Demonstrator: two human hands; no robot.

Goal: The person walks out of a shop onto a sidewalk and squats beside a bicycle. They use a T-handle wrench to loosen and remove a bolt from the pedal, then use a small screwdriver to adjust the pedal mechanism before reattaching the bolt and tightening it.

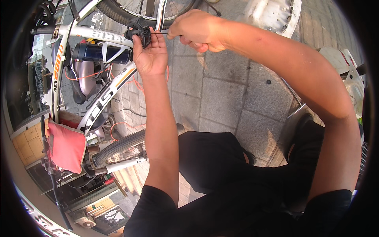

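Note:
My left hand is up at the lower end of the bicycle frame's seat tube, palm up. Its thumb and fingers close round a black, ribbed part whose exact kind I cannot make out. From the right my right hand comes in, curled round one end of a thin dark rod. The rod's other end meets the black part beside my left fingertips. The white bicycle frame stands to the left, with a dark bottle in its cage.
The rear wheel lies beyond my hands, the front tyre left of my left forearm. A red bag hangs near the handlebar. A white plastic surface holds small parts at far right. Paving stones cover the ground.

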